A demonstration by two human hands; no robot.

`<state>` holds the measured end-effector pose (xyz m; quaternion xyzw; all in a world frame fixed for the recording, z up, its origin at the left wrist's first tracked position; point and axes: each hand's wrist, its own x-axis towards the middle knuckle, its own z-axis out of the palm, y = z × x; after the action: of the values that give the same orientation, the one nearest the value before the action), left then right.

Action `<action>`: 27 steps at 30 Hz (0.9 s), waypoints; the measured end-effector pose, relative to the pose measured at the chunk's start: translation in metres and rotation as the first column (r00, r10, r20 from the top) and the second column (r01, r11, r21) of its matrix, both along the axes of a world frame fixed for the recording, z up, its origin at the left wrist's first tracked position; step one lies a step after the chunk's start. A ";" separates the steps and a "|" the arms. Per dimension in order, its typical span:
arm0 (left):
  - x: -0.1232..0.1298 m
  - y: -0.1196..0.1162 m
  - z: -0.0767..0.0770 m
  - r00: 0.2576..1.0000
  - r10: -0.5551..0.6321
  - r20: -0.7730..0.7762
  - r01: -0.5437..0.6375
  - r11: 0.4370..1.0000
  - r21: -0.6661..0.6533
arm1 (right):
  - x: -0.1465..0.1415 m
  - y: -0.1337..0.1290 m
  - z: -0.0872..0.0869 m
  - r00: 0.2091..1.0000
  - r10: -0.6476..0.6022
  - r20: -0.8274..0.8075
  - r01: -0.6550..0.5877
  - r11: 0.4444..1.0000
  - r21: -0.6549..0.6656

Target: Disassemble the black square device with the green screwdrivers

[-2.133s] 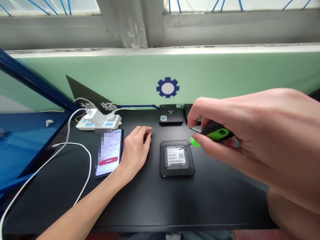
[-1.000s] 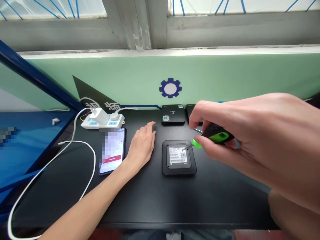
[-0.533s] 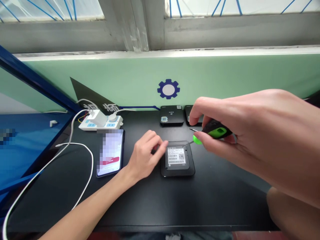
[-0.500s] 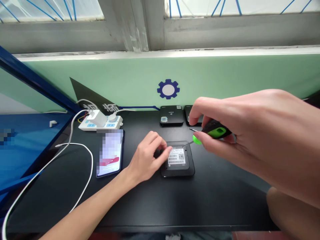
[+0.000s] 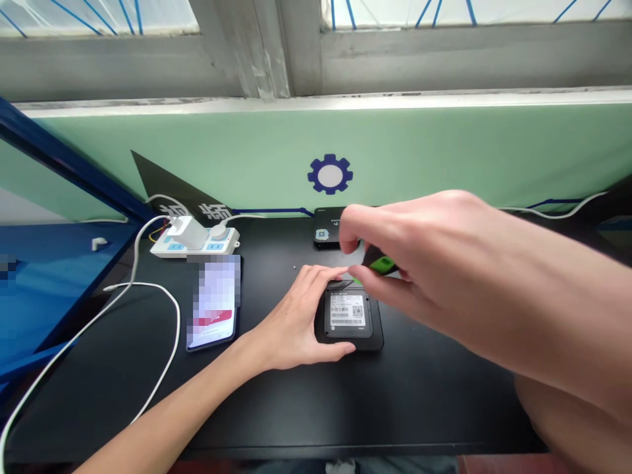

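Note:
A flat black set-top box (image 5: pixel 348 343) lies label side up on the desk, its white label (image 5: pixel 345 311) facing me. My left hand (image 5: pixel 301 316) spans its left side, thumb along the near edge and fingers at the far edge, gripping it. Above the box's far right part, my right hand (image 5: pixel 395 247) is closed around a black and green screwdriver (image 5: pixel 382 264). Its thin dark shaft points down left toward the far edge of the box; the tip is hard to make out near my left fingertips.
Another black box (image 5: pixel 326 227) stands by the green wall panel, partly behind my right hand. To the left lie a phone (image 5: pixel 214 303), a white power strip (image 5: pixel 197 247) with plugs, and a looping white cable (image 5: pixel 178 322). A tiny light speck (image 5: pixel 295 267) rests on the desk.
My left hand has opened from a pinch at the label's upper left and now spans the box. My right hand has moved left and slightly down with the screwdriver.

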<state>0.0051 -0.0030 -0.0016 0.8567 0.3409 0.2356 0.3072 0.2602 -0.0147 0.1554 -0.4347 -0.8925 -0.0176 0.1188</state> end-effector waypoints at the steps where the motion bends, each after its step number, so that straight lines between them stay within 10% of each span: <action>1: 0.000 0.000 0.001 1.000 -0.011 0.010 0.011 1.000 -0.030 | -0.005 0.001 -0.001 1.000 0.022 0.001 -0.022 1.000 0.005; 9: -0.001 0.000 0.015 1.000 -0.025 0.013 0.027 0.985 -0.172 | -0.014 0.006 -0.005 0.998 0.056 -0.015 -0.056 0.998 -0.002; 27: 0.004 0.002 -0.005 0.999 -0.033 0.032 0.038 0.985 -0.171 | -0.037 0.006 -0.013 0.998 0.021 0.063 -0.027 0.994 0.107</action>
<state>0.0096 -0.0006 -0.0064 0.8296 0.3399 0.2121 0.3888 0.2236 -0.0089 0.1423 -0.4161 -0.8987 -0.0777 0.1145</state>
